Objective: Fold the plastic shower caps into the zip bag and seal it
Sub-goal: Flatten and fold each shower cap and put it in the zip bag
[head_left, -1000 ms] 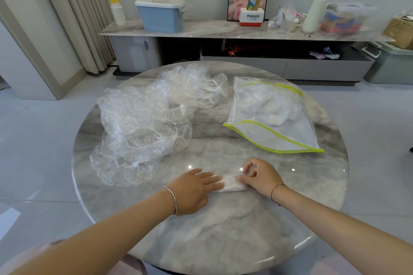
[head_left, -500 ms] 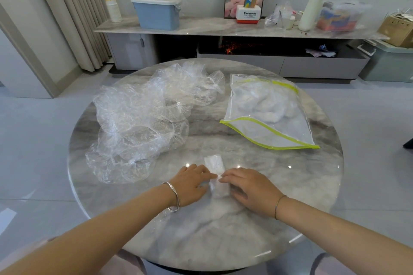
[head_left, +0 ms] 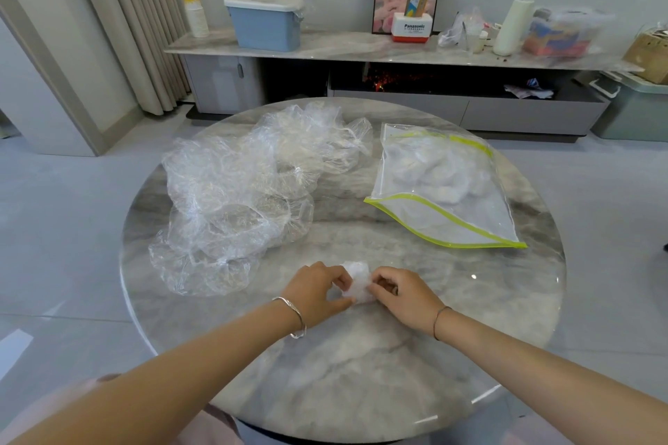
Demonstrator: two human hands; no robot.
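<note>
A small folded shower cap [head_left: 357, 282], a white crumpled wad, sits at the table's near centre. My left hand [head_left: 318, 294] pinches its left side and my right hand [head_left: 401, 294] pinches its right side, fingers curled. A heap of several loose clear shower caps [head_left: 249, 191] covers the left half of the table. On the right lies a clear zip bag [head_left: 441, 188] with yellow-green edges, its mouth facing me and gaping, with folded caps inside.
The round marble table [head_left: 343, 372] drops off close in front of me and on both sides. A long low cabinet [head_left: 397, 47] stands behind it with a blue bin [head_left: 265, 23], cups, a paper roll and boxes. Curtains hang at the far left.
The cap went from a flat strip pressed under both hands to a compact wad. Both hands have curled in and now pinch it from either side.
</note>
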